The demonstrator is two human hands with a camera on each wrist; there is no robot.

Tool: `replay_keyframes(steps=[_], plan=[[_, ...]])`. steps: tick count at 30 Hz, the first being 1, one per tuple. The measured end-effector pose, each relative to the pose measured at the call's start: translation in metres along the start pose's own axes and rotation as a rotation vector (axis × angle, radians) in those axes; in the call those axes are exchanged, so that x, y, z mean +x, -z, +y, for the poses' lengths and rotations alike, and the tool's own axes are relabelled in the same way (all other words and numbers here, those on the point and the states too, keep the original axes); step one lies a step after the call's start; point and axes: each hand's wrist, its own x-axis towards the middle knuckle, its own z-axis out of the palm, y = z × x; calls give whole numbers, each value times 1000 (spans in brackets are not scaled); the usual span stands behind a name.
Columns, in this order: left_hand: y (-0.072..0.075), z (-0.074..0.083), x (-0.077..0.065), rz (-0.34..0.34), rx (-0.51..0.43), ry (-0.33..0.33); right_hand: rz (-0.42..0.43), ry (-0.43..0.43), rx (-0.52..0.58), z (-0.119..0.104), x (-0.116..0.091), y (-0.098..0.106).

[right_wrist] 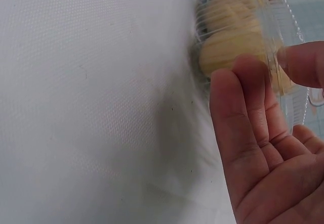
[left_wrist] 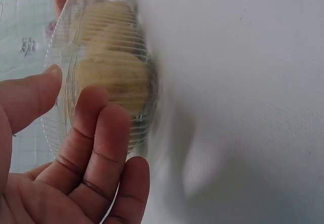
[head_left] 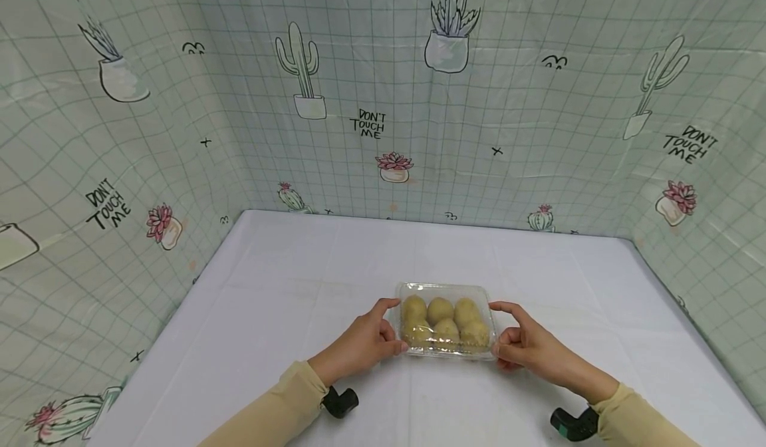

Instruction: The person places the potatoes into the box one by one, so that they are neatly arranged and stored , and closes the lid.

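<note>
A clear plastic clamshell box (head_left: 445, 352) with a ribbed body sits on the white table, its lid down. Inside lie several round, yellowish-brown potatoes (head_left: 440, 310) in two rows. My left hand (head_left: 372, 338) holds the box's left side, the thumb at the near corner and the index finger stretched toward the far corner. At the opposite side, my right hand (head_left: 526, 344) grips the box in the same way. Both wrist views show the thumb at the lid's rim (left_wrist: 76, 57) and curled fingers (right_wrist: 253, 97) against the ribbed wall.
A white cloth covers the table (head_left: 335, 261). Grid-patterned curtains (head_left: 383, 88) with cactus drawings stand behind and along both sides. Black wrist-worn devices (head_left: 340, 403) show beneath both forearms, close to the tabletop.
</note>
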Motion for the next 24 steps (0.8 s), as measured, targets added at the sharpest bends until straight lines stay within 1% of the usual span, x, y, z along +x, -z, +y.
replay_keyframes(steps=[6, 8, 10, 15, 17, 21, 24], plan=[[4, -2, -1, 0, 72, 4, -3, 8, -6, -1, 1, 1], [5, -3, -2, 2, 104, -4, -8, 17, -30, -2, 1, 2], [6, -4, -2, 1, 124, -14, -14, 22, -62, -3, 1, 3], [10, -6, -4, 4, 169, -52, -24, 1, -159, -6, -1, 6], [13, -8, -5, 7, 181, -57, -27, -4, -195, -8, -2, 8], [22, -10, -7, 24, 208, -35, -18, 21, -288, -12, -5, 15], [33, -13, -10, 63, 271, -13, 33, 33, -386, -16, -9, 24]])
